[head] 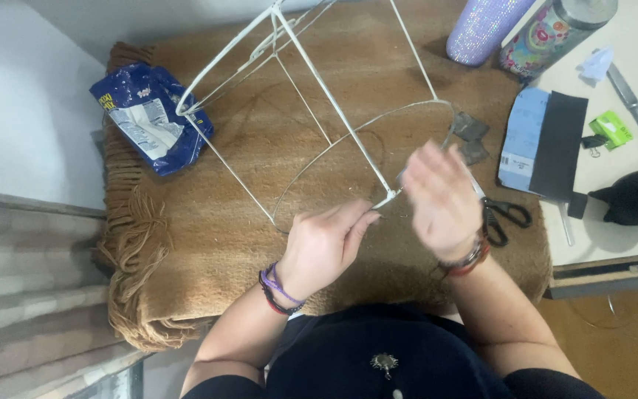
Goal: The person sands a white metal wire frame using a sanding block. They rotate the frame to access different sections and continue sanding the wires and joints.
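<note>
The blue snack bag [151,117] lies at the left edge of the brown fringed blanket [208,244], touching the white wire lampshade frame [311,125] that rests tilted on it. The left hand [324,247] pinches the frame's lower ring at a strut joint. The right hand [443,201] is blurred, fingers spread, gripping nothing visible. Risk: a loosened pinch lets the frame roll. The scissors [503,216] lie beside the right wrist; a sweep could knock them.
</note>
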